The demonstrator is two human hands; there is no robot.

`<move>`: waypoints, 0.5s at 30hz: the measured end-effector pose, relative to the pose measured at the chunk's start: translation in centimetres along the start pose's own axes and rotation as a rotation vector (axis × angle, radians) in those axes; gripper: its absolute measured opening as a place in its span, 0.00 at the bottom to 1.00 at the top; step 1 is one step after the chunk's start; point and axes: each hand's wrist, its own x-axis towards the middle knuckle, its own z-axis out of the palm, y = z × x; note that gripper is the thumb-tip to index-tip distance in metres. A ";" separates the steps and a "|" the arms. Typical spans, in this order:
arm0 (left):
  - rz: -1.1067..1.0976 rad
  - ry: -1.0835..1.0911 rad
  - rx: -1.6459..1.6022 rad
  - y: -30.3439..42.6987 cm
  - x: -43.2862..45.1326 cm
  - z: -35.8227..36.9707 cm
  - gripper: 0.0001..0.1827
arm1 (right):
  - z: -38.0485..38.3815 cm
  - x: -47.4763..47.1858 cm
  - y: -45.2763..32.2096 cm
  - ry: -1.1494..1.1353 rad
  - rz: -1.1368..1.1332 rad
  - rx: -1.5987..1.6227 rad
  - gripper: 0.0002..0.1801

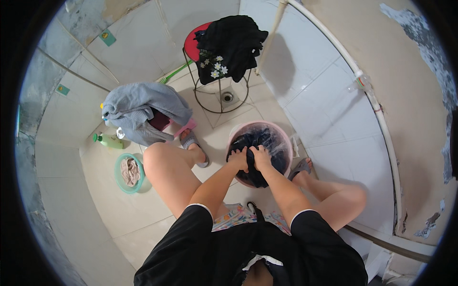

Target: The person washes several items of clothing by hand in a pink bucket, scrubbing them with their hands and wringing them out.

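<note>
A pink bucket (288,143) stands on the floor between my feet, with water and dark cloth (263,139) in it. Both my hands are inside its rim, side by side. Fingers of my left hand (239,159) grip a bunched fold of black wet cloth (252,161). On the fold's other side, my right hand (261,157) grips the same piece. The lower end of this cloth hangs along the bucket's near wall. My fingertips are partly hidden in the fabric.
A red-topped stool (193,44) bears black clothing (232,43) above a floor drain (227,97). Grey-blue cloth (146,103) is heaped at left over something pink. Nearby are a green bottle (111,141), a teal basin (117,168) holding beige cloth (130,172), and a green brush (175,72).
</note>
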 end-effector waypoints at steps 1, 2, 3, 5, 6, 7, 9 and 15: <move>-0.029 0.010 -0.017 0.1 -0.1 0.1 0.66 | 0.2 0.3 0.0 -0.006 -0.001 -0.009 0.35; -0.022 0.031 -0.021 -0.1 0.5 0.7 0.64 | 0.4 0.5 0.1 -0.015 0.009 -0.010 0.35; -0.026 0.029 -0.031 -0.4 0.6 0.7 0.64 | 0.5 0.4 -0.1 -0.025 0.014 -0.010 0.35; 0.032 -0.006 -0.007 -0.7 0.7 0.9 0.63 | 0.7 -0.5 0.2 -0.007 -0.021 -0.008 0.34; 0.031 0.003 -0.012 -1.0 0.8 0.8 0.63 | 0.3 -0.8 0.0 0.026 -0.059 0.001 0.33; 0.058 -0.024 0.018 -1.3 0.8 0.9 0.65 | -0.1 -1.2 -0.1 0.031 -0.065 -0.005 0.33; 0.086 -0.043 0.051 -1.8 0.5 0.8 0.66 | -0.9 -2.1 -0.3 -0.027 -0.101 0.027 0.32; 0.359 0.005 -0.253 0.5 -3.8 -3.2 0.70 | -7.5 -7.8 1.0 0.358 -0.086 0.280 0.27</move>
